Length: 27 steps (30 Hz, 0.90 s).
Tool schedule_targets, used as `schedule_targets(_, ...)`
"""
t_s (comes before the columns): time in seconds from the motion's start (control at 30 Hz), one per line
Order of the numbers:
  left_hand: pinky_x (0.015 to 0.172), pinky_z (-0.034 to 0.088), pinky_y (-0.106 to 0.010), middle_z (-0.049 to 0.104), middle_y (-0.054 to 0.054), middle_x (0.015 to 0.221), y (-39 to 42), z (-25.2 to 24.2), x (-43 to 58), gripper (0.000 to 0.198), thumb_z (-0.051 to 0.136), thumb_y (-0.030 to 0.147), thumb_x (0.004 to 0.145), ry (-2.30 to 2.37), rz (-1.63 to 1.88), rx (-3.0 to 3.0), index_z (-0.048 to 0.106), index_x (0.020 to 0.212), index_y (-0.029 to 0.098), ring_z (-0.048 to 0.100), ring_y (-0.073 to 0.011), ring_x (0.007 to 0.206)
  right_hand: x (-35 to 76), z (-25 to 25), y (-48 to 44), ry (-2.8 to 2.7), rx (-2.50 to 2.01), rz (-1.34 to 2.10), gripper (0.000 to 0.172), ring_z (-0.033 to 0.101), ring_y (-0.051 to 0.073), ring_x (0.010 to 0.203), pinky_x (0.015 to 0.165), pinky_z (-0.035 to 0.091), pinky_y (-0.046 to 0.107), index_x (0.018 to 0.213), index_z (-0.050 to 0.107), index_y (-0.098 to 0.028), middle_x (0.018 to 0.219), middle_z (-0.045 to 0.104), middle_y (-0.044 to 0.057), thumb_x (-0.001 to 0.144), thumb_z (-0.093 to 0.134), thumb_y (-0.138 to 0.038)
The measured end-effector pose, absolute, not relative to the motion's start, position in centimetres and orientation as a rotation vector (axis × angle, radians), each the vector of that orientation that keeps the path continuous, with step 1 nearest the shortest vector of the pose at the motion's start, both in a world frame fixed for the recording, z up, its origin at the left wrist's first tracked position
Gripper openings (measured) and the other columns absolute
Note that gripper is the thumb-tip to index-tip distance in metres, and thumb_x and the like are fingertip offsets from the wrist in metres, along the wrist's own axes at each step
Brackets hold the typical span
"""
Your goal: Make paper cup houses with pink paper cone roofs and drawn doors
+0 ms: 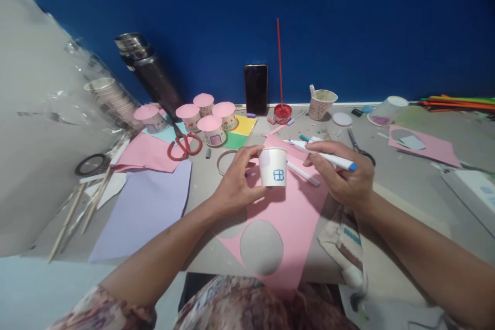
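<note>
My left hand grips a small white paper cup by its rim and base, thumb below and fingers on top. A blue window-like drawing and a pale purple patch show on the cup's side. To the right, my right hand is closed around a white marker with a blue end, its tip pointing left, apart from the cup. Beneath both hands lies a pink paper sheet with a round hole cut in it. Another white marker rests on that sheet.
Several cups with pink paper tops stand at the back left beside red-handled scissors. A dark flask and a phone lean at the blue wall. Purple paper lies left; a dark pair of scissors lies right.
</note>
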State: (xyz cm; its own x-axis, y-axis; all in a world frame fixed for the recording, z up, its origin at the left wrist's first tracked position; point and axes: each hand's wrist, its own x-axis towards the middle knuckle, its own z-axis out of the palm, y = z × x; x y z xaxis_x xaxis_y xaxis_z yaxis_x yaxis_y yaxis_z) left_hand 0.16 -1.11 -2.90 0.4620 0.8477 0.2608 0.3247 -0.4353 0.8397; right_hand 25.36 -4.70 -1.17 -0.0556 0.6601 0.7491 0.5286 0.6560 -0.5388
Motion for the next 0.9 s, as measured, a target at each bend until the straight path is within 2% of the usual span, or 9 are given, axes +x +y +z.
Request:
schedule_targets(0.2,0.106,0.054,-0.044,0.056,-0.008,0.139,-1.2,-3.0,0.1,0.07,0.077,0.016,0.074,1.013,0.93,1.99,0.052,0.138,0.028,0.059,-0.0273,0.129,26.2,-2.6,-2.8,-1.823,-0.988,0.044,0.022,0.078,0.022,0.082,0.081,0.059,0.037,0.121,0.07,-0.023,0.086,0.081,0.004,0.104,0.057,-0.021)
schedule_targets(0.3,0.104,0.055,-0.044,0.056,-0.008,0.139,-1.3,-2.8,0.2,0.071,0.076,0.016,0.074,1.017,0.91,2.017,0.052,0.14,0.028,0.059,-0.0274,0.127,26.4,-2.8,-2.5,-1.896,-1.035,0.095,0.025,0.076,0.025,0.09,0.082,0.058,0.04,0.125,0.066,-0.024,0.1,0.082,0.007,0.102,0.063,-0.033)
schedule_targets(0.33,0.103,0.055,-0.045,0.056,-0.009,0.139,-1.3,-2.7,0.2,0.072,0.075,0.015,0.074,1.011,0.906,2.036,0.051,0.14,0.028,0.059,-0.0276,0.126,26.5,-2.9,-2.5,-1.942,-1.032,0.125,0.036,0.075,0.027,0.095,0.084,0.058,0.042,0.129,0.064,-0.024,0.109,0.081,0.009,0.099,0.069,-0.041)
schedule_targets(0.43,0.105,0.053,-0.048,0.055,-0.01,0.138,-1.5,-2.7,0.3,0.072,0.072,0.014,0.073,0.981,0.906,2.147,0.049,0.14,0.027,0.057,-0.0291,0.127,26.5,-3.1,-2.5,-2.09,-0.972,0.205,0.084,0.069,0.035,0.114,0.094,0.057,0.049,0.145,0.054,-0.022,0.134,0.071,0.017,0.08,0.083,-0.066)
schedule_targets(0.47,0.106,0.052,-0.049,0.055,-0.011,0.138,-1.6,-2.8,0.3,0.073,0.072,0.014,0.072,0.965,0.905,2.193,0.048,0.141,0.026,0.056,-0.0297,0.128,26.4,-3.2,-2.6,-2.131,-0.958,0.217,0.095,0.067,0.037,0.119,0.097,0.056,0.051,0.148,0.051,-0.021,0.138,0.068,0.019,0.075,0.084,-0.071)
schedule_targets(0.53,0.107,0.051,-0.051,0.053,-0.012,0.138,-1.7,-3.0,0.3,0.076,0.071,0.013,0.073,0.926,0.906,2.261,0.046,0.144,0.025,0.054,-0.0305,0.129,26.2,-3.5,-2.7,-2.191,-0.955,0.207,0.105,0.064,0.039,0.123,0.099,0.054,0.055,0.152,0.047,-0.019,0.141,0.065,0.022,0.071,0.084,-0.075)
schedule_targets(0.63,0.108,0.05,-0.053,0.05,-0.013,0.137,-1.8,-3.4,0.3,0.08,0.071,0.014,0.074,0.883,0.899,2.326,0.041,0.149,0.024,0.053,-0.0315,0.128,25.9,-3.8,-3.0,-2.227,-0.965,0.128,0.104,0.064,0.041,0.121,0.097,0.054,0.056,0.152,0.047,-0.017,0.134,0.068,0.022,0.073,0.083,-0.075)
schedule_targets(0.77,0.109,0.048,-0.055,0.05,-0.013,0.137,-1.8,-3.7,0.4,0.083,0.071,0.016,0.077,0.83,0.918,2.375,0.038,0.152,0.026,0.052,-0.0329,0.13,25.6,-4.0,-3.4,-2.214,-0.973,0.049,0.084,0.066,0.039,0.113,0.094,0.054,0.056,0.149,0.051,-0.018,0.123,0.072,0.019,0.085,0.078,-0.065)
schedule_targets(0.9,0.112,0.046,-0.056,0.048,-0.015,0.148,-1.8,-3.7,0.3,0.095,0.081,0.029,0.078,0.873,0.954,2.154,0.03,0.158,0.029,0.052,-0.034,0.134,25.8,-3.7,-3.5,-2.092,-0.932,0.167,0.082,0.067,0.037,0.114,0.096,0.056,0.053,0.15,0.051,-0.022,0.129,0.07,0.018,0.085,0.079,-0.063)
